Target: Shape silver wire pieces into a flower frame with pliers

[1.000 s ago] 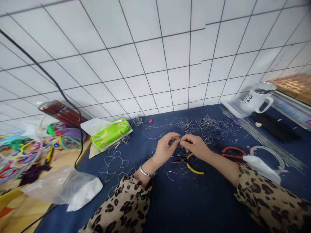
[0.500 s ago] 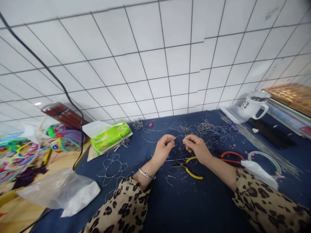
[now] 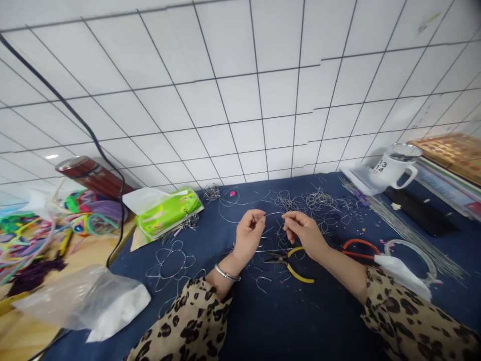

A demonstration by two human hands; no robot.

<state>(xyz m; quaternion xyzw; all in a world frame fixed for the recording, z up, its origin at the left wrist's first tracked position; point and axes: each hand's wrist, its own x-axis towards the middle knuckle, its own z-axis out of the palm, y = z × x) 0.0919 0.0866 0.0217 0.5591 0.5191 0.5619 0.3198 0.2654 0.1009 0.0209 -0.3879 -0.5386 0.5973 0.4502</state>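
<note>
Over the dark blue cloth (image 3: 285,321), my left hand (image 3: 249,234) and my right hand (image 3: 305,232) each pinch one end of a short thin wire (image 3: 273,213) stretched between them. Both hands are closed in a pinch and held a little above the cloth. Yellow-handled pliers (image 3: 292,260) lie on the cloth just below my right hand. A flower-shaped wire frame (image 3: 171,260) lies to the left of my left wrist. Several bent wire scraps (image 3: 319,198) are scattered behind my hands.
Green tissue pack (image 3: 167,210) at left, beside a red bottle (image 3: 93,175) and a heap of coloured pipe cleaners (image 3: 45,228). A plastic bag (image 3: 80,298) lies front left. A white mug (image 3: 394,163), straight wires (image 3: 409,228), orange-handled tool (image 3: 356,245) and a clear ring (image 3: 411,248) sit right.
My hands have drawn apart, and the wire between them now spans a wider gap. The camera has tilted slightly upward.
</note>
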